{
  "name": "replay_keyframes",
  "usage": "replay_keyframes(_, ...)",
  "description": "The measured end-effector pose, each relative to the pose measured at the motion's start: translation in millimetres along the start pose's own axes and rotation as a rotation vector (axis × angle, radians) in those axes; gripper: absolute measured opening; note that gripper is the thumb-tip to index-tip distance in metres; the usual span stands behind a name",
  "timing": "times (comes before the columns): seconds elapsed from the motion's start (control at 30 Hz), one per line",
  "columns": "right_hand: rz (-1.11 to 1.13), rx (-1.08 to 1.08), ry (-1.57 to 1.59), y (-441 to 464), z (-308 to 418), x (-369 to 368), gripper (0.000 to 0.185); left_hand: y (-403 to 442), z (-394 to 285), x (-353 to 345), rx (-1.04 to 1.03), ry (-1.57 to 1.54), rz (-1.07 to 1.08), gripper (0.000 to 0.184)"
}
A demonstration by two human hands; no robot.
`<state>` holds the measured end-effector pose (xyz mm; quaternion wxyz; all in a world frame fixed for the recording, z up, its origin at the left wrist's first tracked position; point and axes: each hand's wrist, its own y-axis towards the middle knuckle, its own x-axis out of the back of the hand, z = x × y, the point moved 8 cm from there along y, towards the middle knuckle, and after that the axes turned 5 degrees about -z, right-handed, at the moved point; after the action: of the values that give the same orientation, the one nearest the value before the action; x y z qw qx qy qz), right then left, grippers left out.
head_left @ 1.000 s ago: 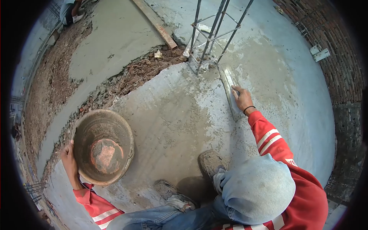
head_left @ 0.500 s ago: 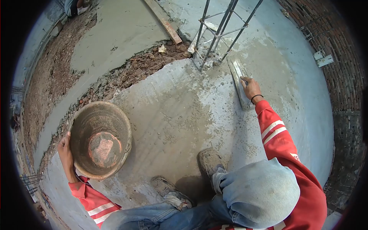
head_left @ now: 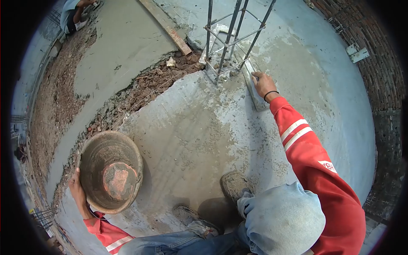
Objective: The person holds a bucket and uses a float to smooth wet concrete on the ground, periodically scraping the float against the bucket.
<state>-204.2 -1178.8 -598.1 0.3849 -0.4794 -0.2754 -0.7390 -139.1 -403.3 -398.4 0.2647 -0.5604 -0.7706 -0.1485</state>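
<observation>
My left hand [head_left: 76, 188] is closed on the left rim of a round, mortar-stained basin [head_left: 111, 172], which is tilted so its inside shows. Only some wet residue and a reddish patch are visible at its bottom. My right hand [head_left: 264, 85] grips a long flat trowel [head_left: 255, 95] by its handle. The blade lies on the wet grey floor surface, its far end close to the foot of the upright steel bars [head_left: 233, 38]. My right arm is stretched forward.
Rough brown rubble [head_left: 146, 87] borders the slab, with wet concrete [head_left: 114, 55] beyond it. A long board [head_left: 168, 29] lies there. Another person [head_left: 70, 17] crouches at the upper left. A brick wall [head_left: 369, 55] stands at the right; my shoes [head_left: 234, 185] are below.
My right hand first drew the trowel back toward me and right, then pushed it forward to the base of the bars. My left hand still holds the basin. The view has shifted slightly.
</observation>
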Motion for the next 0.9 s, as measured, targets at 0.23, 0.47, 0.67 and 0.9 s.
replay_keyframes(0.23, 0.048, -0.096, -0.024, 17.4, -6.4, -0.8, 0.03, 22.1, 32.9, 19.1, 0.05, 0.081, 0.117, 0.038)
replay_keyframes(0.47, -0.053, -0.141, 0.004, 87.5, -53.8, -0.1, 0.031, 22.0, 16.9, 15.4, -0.065, 0.169, 0.034, 0.045)
replay_keyframes(0.67, -0.016, -0.006, 0.072, 21.8, -28.9, -9.0, 0.031, 4.1, -4.3, 9.0, -0.076, 0.101, -0.157, 0.041)
replay_keyframes(0.9, 0.048, -0.072, 0.046, -26.5, -69.4, 22.7, 0.03, 14.7, -0.5, -4.0, 0.063, 0.074, 0.123, 0.042)
